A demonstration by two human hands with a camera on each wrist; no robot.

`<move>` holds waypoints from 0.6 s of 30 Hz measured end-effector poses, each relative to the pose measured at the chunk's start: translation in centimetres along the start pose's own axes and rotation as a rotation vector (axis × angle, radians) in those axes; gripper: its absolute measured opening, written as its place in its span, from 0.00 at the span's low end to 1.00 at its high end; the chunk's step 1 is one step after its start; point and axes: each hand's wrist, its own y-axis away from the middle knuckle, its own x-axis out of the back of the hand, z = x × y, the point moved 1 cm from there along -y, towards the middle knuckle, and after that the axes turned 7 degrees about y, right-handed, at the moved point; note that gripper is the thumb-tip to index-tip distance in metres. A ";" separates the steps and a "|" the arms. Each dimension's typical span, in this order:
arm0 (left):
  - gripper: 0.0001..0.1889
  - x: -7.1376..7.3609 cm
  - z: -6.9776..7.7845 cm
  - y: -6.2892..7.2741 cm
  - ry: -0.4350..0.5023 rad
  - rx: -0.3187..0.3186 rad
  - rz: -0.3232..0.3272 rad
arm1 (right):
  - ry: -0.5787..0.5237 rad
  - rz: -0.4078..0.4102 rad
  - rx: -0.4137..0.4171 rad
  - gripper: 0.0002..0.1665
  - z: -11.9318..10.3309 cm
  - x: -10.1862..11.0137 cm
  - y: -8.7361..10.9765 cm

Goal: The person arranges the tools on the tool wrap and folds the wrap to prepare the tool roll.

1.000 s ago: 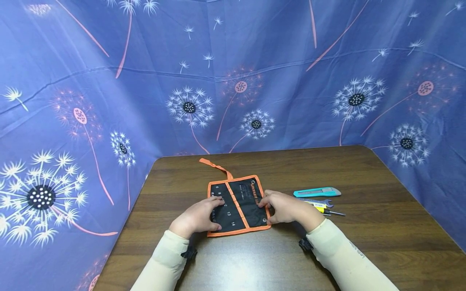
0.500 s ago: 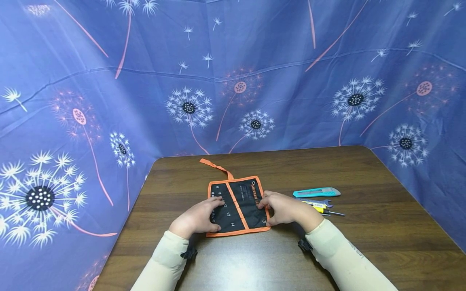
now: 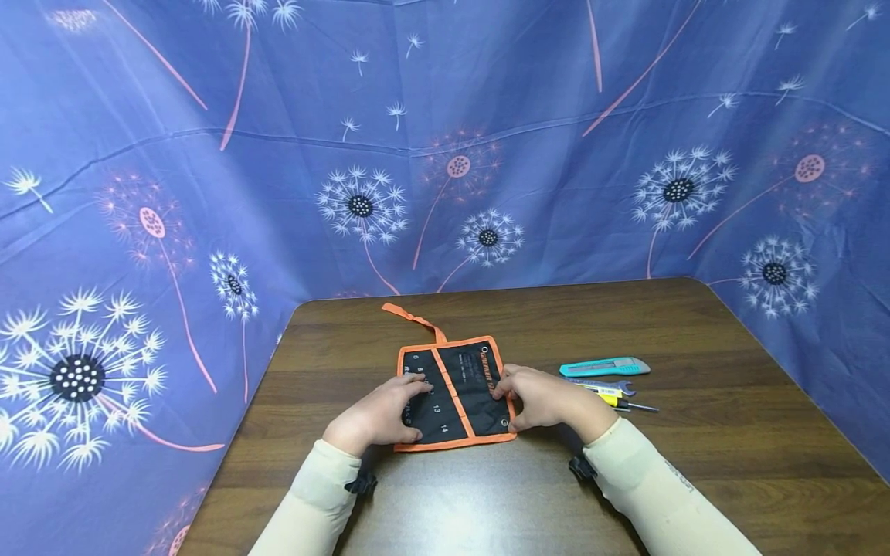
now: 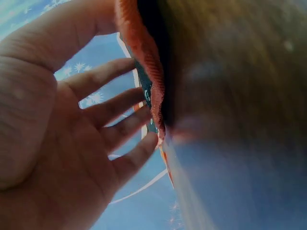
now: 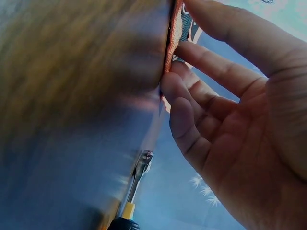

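Observation:
A black fabric tool pouch (image 3: pixel 469 390) with orange edging lies unrolled and flat on the table, numbers printed along its left panel. My left hand (image 3: pixel 378 413) rests on that panel, fingertips on the fabric and thumb near the lower left corner. In the left wrist view its fingers (image 4: pixel 125 125) are spread and nearly straight against the pouch's edge. My right hand (image 3: pixel 545 398) touches the right edge, thumb by the lower corner. The right wrist view shows this hand's fingertips (image 5: pixel 171 84) against the orange trim, the fingers loosely bent.
Right of the pouch lie a turquoise utility knife (image 3: pixel 605 367), an open-ended wrench (image 3: pixel 619 386) and a yellow-and-black screwdriver (image 3: pixel 643 407). An orange strap (image 3: pixel 413 318) runs from the pouch's top edge. Blue dandelion-print cloth (image 3: pixel 577 201) hangs behind the wooden table (image 3: pixel 695 479).
Both hands keep their places on the pouch, and the pouch stays flat. The tools at the right have not moved.

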 end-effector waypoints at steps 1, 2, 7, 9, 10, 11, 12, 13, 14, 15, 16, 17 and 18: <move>0.38 0.0 0.1 0.0 0.004 -0.013 0.007 | 0.000 0.000 0.001 0.29 0.0 0.1 0.0; 0.37 0.0 0.3 -0.1 0.006 -0.029 0.016 | 0.005 -0.001 0.000 0.28 0.0 0.1 0.0; 0.30 -0.1 1.0 -0.5 0.019 -0.133 0.057 | 0.016 0.003 0.002 0.24 0.1 0.3 0.1; 0.26 -0.3 1.3 -0.6 0.015 -0.174 0.069 | 0.004 0.011 0.010 0.23 0.3 0.4 0.2; 0.25 -0.4 1.5 -0.6 0.016 -0.190 0.073 | -0.002 0.018 0.014 0.22 0.3 0.4 0.2; 0.23 -0.6 1.6 -0.7 0.019 -0.205 0.076 | -0.016 0.027 0.020 0.21 0.3 0.5 0.2; 0.22 -0.7 1.8 -0.7 0.023 -0.217 0.078 | -0.027 0.040 0.028 0.20 0.4 0.6 0.2; 0.21 -0.8 1.9 -0.7 0.025 -0.226 0.080 | -0.033 0.053 0.034 0.19 0.5 0.6 0.2; 0.20 -0.9 2.1 -0.7 0.026 -0.235 0.082 | -0.042 0.066 0.041 0.17 0.7 0.7 0.3; 0.19 -1.0 2.3 -0.6 0.026 -0.242 0.084 | -0.051 0.080 0.046 0.16 0.9 0.8 0.3; 0.19 -1.1 2.5 -0.6 0.027 -0.248 0.085 | -0.057 0.096 0.051 0.14 1.1 0.9 0.4; 0.18 -1.2 2.7 -0.6 0.024 -0.255 0.086 | -0.063 0.110 0.054 0.13 1.3 1.1 0.4; 0.18 -1.2 2.9 -0.6 0.015 -0.263 0.088 | -0.064 0.125 0.053 0.11 1.5 1.2 0.4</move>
